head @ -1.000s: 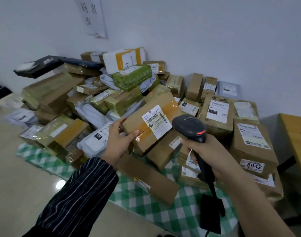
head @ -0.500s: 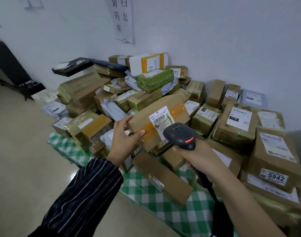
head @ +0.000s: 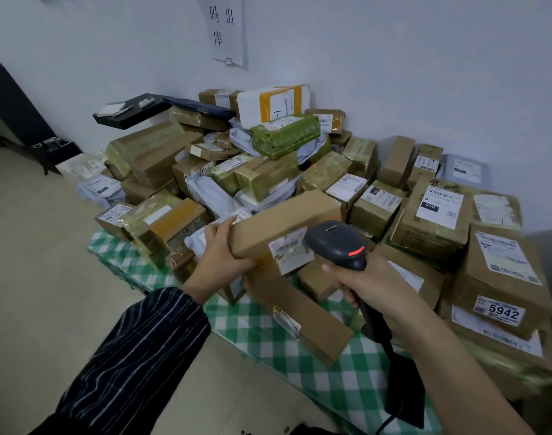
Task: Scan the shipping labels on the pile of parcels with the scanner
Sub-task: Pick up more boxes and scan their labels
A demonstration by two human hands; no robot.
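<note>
Hands (head: 219, 260) (head: 373, 285), two; one scanner (head: 334, 243); one parcel (head: 284, 219)

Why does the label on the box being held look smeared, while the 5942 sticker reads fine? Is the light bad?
Head view: the label on the held box is smeared, likely by motion, beside the scanner; the 5942 sticker is sharp. Head view: light is dim and soft, no hard shadows, mild sheen on the green parcel. Head view: the wide lens bends the edges.
</note>
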